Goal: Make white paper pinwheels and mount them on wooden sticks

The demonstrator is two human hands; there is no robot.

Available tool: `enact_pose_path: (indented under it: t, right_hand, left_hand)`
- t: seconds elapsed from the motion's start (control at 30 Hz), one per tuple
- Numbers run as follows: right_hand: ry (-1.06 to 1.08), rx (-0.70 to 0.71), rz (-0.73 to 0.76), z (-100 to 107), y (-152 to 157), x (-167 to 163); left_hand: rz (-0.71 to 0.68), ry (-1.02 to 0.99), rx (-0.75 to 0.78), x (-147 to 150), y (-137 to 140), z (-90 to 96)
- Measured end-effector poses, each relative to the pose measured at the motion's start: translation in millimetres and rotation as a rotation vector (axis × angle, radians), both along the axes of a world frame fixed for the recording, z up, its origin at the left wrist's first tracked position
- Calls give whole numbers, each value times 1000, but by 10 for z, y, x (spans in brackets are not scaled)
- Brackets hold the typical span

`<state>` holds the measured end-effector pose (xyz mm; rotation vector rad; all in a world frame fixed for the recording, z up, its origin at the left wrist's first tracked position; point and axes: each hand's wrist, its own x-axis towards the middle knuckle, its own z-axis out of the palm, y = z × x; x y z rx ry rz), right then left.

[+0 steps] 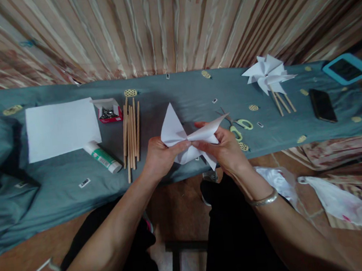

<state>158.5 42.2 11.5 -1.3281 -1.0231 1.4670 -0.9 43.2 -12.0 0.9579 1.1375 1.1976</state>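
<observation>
A white paper pinwheel (pixel 172 125) without a visible stick is held up above the near edge of the cloth-covered table. My left hand (pixel 163 154) grips its left side, the thumb pressed near the centre. On its right side my right hand (pixel 223 148) pinches the paper, and that thumb meets the other at the middle. The fingers under the paper are partly hidden. Close behind my right hand lie scissors (pixel 237 129) with pale green handles. Left of my left hand is a bunch of wooden sticks (pixel 132 132).
A stack of white paper (pixel 62 128), a green and white glue stick (pixel 103 157) and a small red box (pixel 110 112) of metal pieces lie at left. Finished pinwheels (pixel 267 74) on sticks, a dark phone (pixel 322 105) and a blue-framed tablet (pixel 347 69) are at right. A curtain (pixel 163 29) hangs behind.
</observation>
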Motion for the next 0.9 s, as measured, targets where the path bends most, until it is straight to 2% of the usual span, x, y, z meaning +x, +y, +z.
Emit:
enact_pose_path:
  t: [0.9]
  right_hand:
    - [1, -2, -48, -41, -12, -24]
  left_hand:
    - [5, 26, -36, 12, 13, 18]
